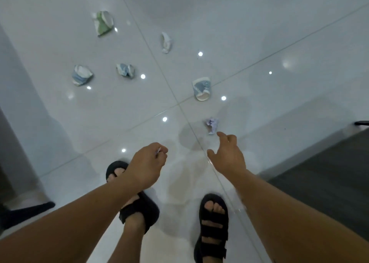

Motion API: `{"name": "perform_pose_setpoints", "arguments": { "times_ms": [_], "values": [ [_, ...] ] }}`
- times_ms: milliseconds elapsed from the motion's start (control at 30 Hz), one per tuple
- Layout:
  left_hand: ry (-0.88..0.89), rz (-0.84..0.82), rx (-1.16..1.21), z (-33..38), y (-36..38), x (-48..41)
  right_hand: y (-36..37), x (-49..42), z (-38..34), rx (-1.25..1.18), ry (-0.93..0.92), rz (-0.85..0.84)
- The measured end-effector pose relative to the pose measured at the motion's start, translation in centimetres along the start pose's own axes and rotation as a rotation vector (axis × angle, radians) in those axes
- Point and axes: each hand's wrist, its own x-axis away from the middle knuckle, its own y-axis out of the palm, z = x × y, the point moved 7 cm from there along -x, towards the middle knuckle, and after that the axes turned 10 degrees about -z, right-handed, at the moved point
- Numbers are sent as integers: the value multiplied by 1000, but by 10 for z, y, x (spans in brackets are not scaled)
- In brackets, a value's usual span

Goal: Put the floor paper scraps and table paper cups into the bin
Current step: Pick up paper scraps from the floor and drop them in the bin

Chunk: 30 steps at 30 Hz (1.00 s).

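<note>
Scrap pickup: your right hand (227, 154) reaches, fingers spread and holding nothing.
Five larger crumpled papers (201, 88) lie on the floor (259, 42), ten to one o'clock from your feet (213, 208); the small paper scrap (212, 125) sits at eleven o'clock just beyond that hand. Your left hand (148, 162) is curled, seemingly pinching a white sliver (158, 151). Next, close on the scrap; no bin shows.

glossy white tiled floor (259, 32), reflected lights

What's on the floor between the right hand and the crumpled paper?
Nothing. In the head view, only a thin strip of bare floor separates the right hand from the crumpled paper.
</note>
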Motion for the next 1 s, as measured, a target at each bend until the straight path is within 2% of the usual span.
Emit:
{"name": "perform_pose_setpoints", "arguments": {
  "times_ms": [267,400,600,800,900,1000],
  "values": [
    [50,-67,-155,-27,-3,-105,8,-111,-2,68,-56,193],
    [15,-85,-185,-47,-16,-109,29,-106,-7,-79,-45,217],
    [-31,-51,286,-17,-39,-79,23,-26,-120,-259,-441,114],
    [-13,-122,779,45,-69,-36,-19,15,-190,-267,-413,14],
    [12,-151,856,60,-84,-24,-25,26,-212,-210,-448,-70],
    [53,-104,737,65,-95,-30,-23,21,-218,-202,-504,-125]
  ]
}}
